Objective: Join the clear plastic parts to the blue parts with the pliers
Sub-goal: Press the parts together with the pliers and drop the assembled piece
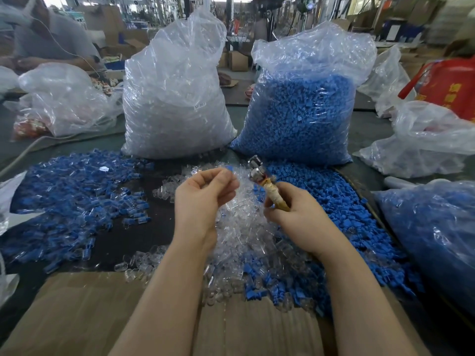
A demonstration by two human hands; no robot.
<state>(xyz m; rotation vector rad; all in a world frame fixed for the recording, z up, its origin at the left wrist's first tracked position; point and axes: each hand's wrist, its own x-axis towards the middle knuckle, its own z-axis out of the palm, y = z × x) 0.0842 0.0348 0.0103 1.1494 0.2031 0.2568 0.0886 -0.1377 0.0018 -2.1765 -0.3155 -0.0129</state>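
The left hand [203, 194] is curled, its grip narrow, pinching a small blue plastic part [229, 170] between thumb and fingertips; whether a clear piece is already seated on it is too small to tell. The right hand [290, 209] has its grip wrapped closed around the tape-bound handle of the metal-headed pliers [259, 176], whose long axis runs from the palm up and to the left, so the shiny head sits just to the right of the pinched part, near but apart. That is what the next move depends on: the part lies to the left of the pliers' head and about level with it, so my guess is that the left hand only has to carry it a short way rightward into the jaws, or the pliers tilt leftward to meet it. How far the jaws stand apart I cannot tell. Below both hands, on the dark tabletop [123, 235], lies the loose heap of clear plastic parts [244, 227], with the spread of loose blue plastic parts [341, 211] to its right, nearer the right hand.
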